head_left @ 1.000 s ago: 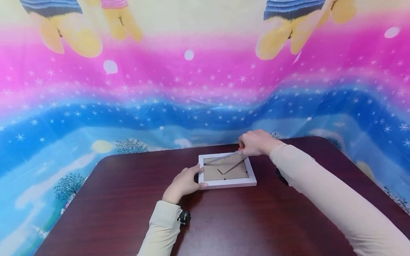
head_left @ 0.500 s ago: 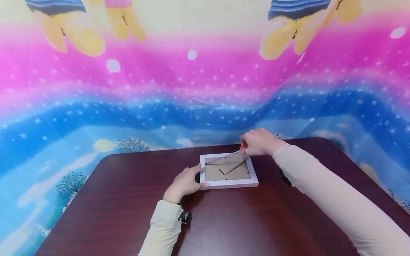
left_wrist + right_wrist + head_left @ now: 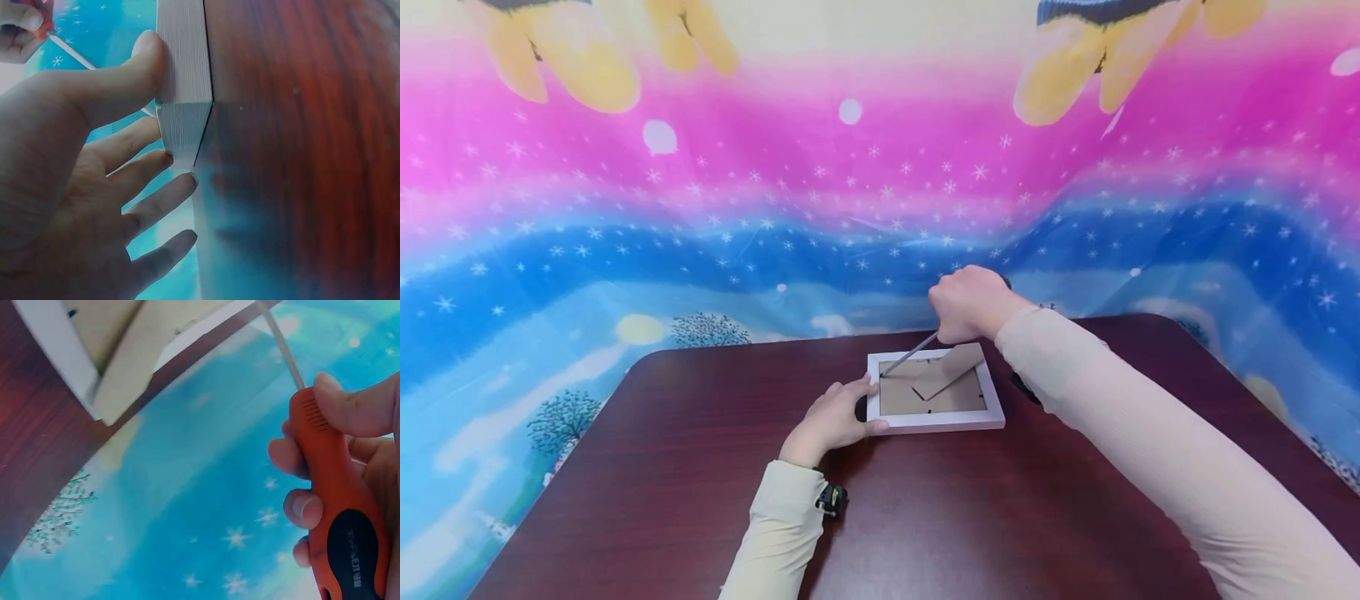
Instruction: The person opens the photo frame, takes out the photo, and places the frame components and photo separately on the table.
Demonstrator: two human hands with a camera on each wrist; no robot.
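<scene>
A pink and blue snowflake backdrop (image 3: 850,179) hangs behind a dark red table (image 3: 700,442). Near the table's far edge a white frame (image 3: 943,423) lies with its brown back (image 3: 898,401) facing up, a flap (image 3: 961,361) tilted up from it and small black tabs (image 3: 929,411) along the inner edge. The left hand (image 3: 831,417) is at the frame's left end, fingers spread and nearly straight, thumb against the near side. The right hand (image 3: 973,304) is raised above the frame's far side, fingers curled round the orange handle of a screwdriver (image 3: 337,481), thumb near the handle's top. The shaft (image 3: 910,354) slants down to the frame's left inner edge; whether its tip touches a tab, I cannot tell
</scene>
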